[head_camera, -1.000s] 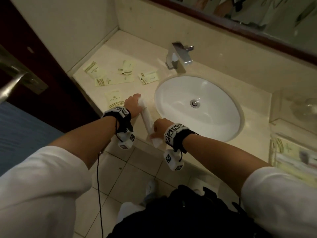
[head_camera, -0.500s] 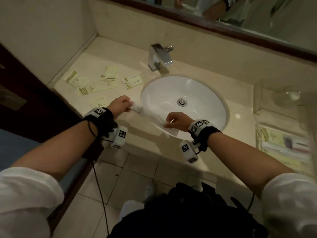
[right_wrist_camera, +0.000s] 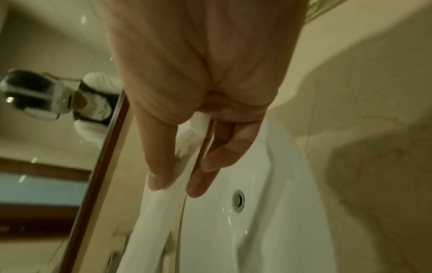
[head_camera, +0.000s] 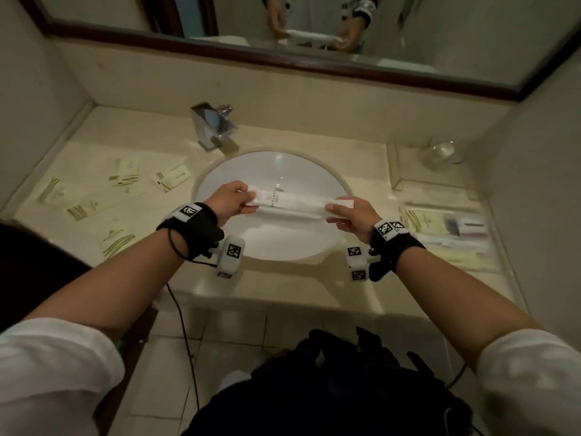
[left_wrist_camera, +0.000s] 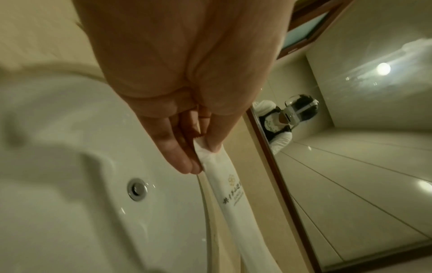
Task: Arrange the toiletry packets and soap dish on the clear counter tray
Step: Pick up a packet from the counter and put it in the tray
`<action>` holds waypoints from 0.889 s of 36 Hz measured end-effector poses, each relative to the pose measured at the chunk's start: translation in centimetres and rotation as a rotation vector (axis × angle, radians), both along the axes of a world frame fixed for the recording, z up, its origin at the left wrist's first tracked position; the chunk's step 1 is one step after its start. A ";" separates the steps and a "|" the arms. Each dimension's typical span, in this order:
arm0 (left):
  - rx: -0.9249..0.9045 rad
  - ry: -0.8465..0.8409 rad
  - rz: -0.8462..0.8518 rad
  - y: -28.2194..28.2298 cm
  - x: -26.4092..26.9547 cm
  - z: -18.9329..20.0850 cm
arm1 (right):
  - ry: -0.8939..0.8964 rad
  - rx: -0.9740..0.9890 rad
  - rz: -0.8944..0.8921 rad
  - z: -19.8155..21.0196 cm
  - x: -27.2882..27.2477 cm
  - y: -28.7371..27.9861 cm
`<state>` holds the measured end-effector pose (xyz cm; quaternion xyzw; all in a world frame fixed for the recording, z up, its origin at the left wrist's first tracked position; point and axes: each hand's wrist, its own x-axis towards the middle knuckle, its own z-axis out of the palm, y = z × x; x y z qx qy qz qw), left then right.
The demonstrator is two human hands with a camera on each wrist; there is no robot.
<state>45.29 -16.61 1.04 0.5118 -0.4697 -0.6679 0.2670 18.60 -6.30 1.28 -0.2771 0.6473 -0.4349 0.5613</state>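
Over the white sink (head_camera: 220,177), the left hand (head_camera: 228,199) and right hand (head_camera: 352,217) each pinch an end of the long white packet (head_camera: 295,201), which judging by the task goes next to the clear tray (head_camera: 495,247) at 3 o'clock.

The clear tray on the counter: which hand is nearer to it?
The right hand. It pinches one end of the long white packet over the sink, on the side of the clear tray. The left hand pinches the other end, across the basin.

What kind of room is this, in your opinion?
Most likely a hotel bathroom: a white sink set in a beige counter under a wall mirror, with matching branded toiletry packets lying on the counter.
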 end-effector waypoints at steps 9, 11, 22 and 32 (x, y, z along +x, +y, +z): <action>-0.014 -0.039 -0.172 1.0 -11.4 0.9 | -0.065 -0.019 -0.334 0.7 -9.3 3.9; -0.020 -0.058 -0.206 1.6 -13.8 1.0 | -0.065 -0.012 -0.386 0.8 -11.2 4.8; 0.029 -0.167 -0.384 4.1 -26.6 0.0 | -0.048 0.017 -0.651 -0.2 -22.6 10.0; -0.016 -0.356 -0.546 6.5 -33.0 -0.8 | 0.185 0.183 -0.569 -1.9 -28.8 13.1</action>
